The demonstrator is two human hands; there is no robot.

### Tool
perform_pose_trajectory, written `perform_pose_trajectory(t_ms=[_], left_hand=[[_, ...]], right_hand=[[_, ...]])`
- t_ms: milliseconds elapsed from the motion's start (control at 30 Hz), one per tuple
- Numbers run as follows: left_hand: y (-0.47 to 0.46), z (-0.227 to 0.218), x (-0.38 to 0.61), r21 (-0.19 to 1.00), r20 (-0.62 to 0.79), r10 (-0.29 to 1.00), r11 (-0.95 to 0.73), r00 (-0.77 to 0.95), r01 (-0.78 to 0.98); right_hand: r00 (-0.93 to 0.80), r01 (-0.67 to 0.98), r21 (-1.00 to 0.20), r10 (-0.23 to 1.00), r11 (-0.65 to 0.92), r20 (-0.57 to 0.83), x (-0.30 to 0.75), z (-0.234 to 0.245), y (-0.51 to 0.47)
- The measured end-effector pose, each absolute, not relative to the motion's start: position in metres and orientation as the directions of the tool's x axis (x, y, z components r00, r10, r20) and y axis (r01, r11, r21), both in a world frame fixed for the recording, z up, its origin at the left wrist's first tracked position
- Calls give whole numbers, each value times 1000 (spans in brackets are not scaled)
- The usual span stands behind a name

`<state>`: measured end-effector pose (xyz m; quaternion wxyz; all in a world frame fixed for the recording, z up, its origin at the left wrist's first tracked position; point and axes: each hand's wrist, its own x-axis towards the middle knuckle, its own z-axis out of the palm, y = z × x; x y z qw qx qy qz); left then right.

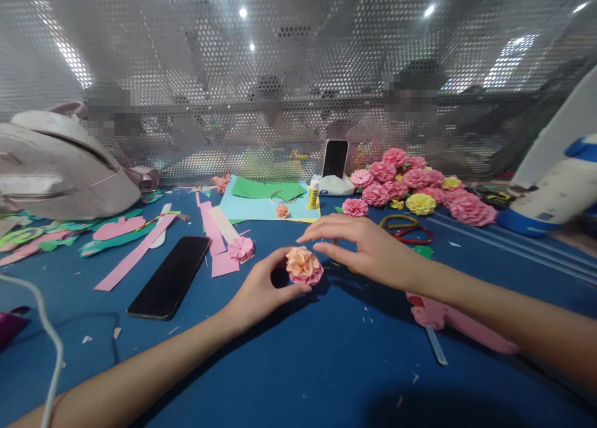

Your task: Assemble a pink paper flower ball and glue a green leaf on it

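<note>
The left hand (265, 285) is pinching an orange-and-pink paper flower (304, 266) between thumb and fingers, over the middle of the table (308, 366). The right hand (347, 244) is hovering close by with its thumb and fingers parted; whether the fingertips are touching the flower cannot be told. Toward the far edge, a glue stick (313, 195) is standing upright, its yellow label bearing print too small to read. Beside it, a white pack (333, 186) is showing a blue mark, also illegible, and an upright phone (335, 158) is resting there. Pink and yellow flowers (420, 182) are lying heaped toward the far right corner, near a bottle (555, 188). Scissors (410, 227) are lying behind the right forearm, which is partly covering a pink tool (466, 330). A second phone (170, 279) is lying left of the left hand, and a bag (69, 167) is occupying the far left corner. A white cable (53, 334) is crossing the left forearm. A perforated screen (298, 55) is rising behind the far edge.
</note>
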<state>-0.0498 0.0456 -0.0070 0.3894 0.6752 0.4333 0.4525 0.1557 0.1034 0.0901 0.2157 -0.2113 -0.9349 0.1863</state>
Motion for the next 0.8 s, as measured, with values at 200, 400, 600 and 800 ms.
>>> perform_pose_trajectory(t_ms=[200,400,600,800], left_hand=[[47,-9,-49,964,249,948,-262,198,46],[46,-8,-49,977,212,953,-215,216,-11],[46,-7,-49,979,204,955,-199,217,-42],[45,-8,-48,965,251,937,-261,243,8]], right_hand=[[-903,286,-319,365,904,227,159,73,100],[-901,252,-225,313,941,300,157,65,100],[-894,237,-241,308,941,324,157,62,103],[-906,215,-257,291,942,307,158,65,102]])
